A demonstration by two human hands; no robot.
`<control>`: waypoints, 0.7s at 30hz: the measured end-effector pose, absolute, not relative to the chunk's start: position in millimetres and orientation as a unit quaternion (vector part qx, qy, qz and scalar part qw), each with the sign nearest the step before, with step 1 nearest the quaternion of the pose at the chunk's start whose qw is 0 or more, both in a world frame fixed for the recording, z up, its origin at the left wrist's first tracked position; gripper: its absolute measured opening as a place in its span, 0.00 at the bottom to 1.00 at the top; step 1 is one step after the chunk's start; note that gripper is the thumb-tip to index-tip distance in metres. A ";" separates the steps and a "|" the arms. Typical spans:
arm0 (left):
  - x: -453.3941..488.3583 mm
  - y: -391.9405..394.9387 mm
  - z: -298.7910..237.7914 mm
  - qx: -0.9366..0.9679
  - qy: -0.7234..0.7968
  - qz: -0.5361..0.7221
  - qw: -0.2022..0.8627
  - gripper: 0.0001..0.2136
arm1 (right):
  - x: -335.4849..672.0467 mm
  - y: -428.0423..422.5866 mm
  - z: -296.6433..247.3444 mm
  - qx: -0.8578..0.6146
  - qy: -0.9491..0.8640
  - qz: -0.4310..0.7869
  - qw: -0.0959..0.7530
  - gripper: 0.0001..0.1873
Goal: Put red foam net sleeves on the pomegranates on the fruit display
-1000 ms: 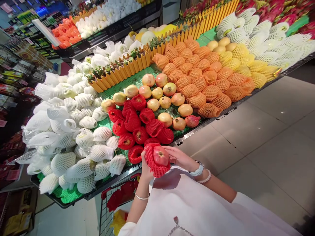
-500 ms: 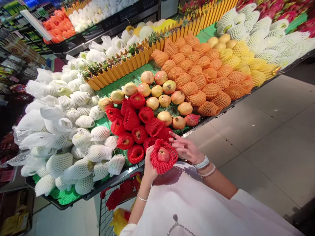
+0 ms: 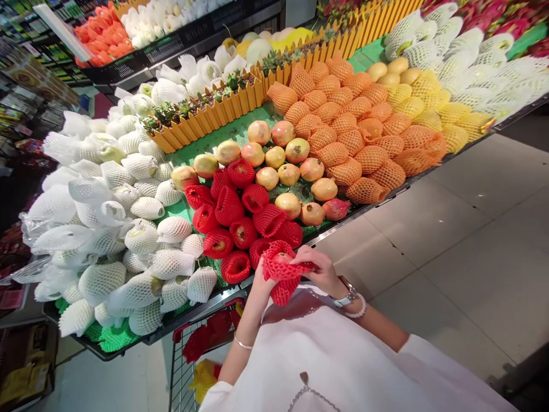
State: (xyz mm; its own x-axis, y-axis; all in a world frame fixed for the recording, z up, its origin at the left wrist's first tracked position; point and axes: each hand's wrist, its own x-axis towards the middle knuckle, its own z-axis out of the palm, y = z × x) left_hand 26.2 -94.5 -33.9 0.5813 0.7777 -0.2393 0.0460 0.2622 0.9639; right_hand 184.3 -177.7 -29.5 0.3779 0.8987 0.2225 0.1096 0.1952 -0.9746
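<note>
The left forearm (image 3: 242,337) angled up from the bottom of the view, and the left hand (image 3: 261,292) stood cupped with its fingers curled inward. The right arm (image 3: 375,323) reached in from the lower right, its wrist (image 3: 343,294) gently arched. The right hand (image 3: 315,272) faced palm down, its fingers (image 3: 300,257) bunched in a pinch, just beside the left hand.

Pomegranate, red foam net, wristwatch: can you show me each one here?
pomegranate (image 3: 281,257), head view, its exposed skin.
red foam net (image 3: 283,292), head view, its hanging lower end.
wristwatch (image 3: 345,296), head view, its band.
</note>
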 end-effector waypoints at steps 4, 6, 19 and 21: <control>16.1 -99.1 -36.5 0.538 0.334 0.187 0.751 0.34 | 184.6 -167.8 -25.4 -0.614 -0.243 0.343 0.668 0.11; 15.8 -100.8 -34.0 0.532 0.323 0.185 0.761 0.35 | 186.1 -169.0 -23.2 -0.602 -0.227 0.314 0.698 0.16; 37.9 -78.9 -3.2 0.505 0.271 0.081 0.815 0.45 | 167.5 -172.7 -43.2 -0.433 -0.023 0.502 0.749 0.29; 40.0 -83.9 1.5 0.579 0.267 0.102 0.764 0.40 | 172.0 -174.6 -46.4 -0.426 -0.035 0.523 0.737 0.29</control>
State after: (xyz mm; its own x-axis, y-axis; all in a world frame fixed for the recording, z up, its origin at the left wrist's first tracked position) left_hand 40.0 -83.9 1.5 0.8368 0.4646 -0.2897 0.1529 0.3099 0.9384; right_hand 172.0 -174.6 -46.4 0.4507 0.8008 -0.3945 -0.7414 0.0898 -0.6650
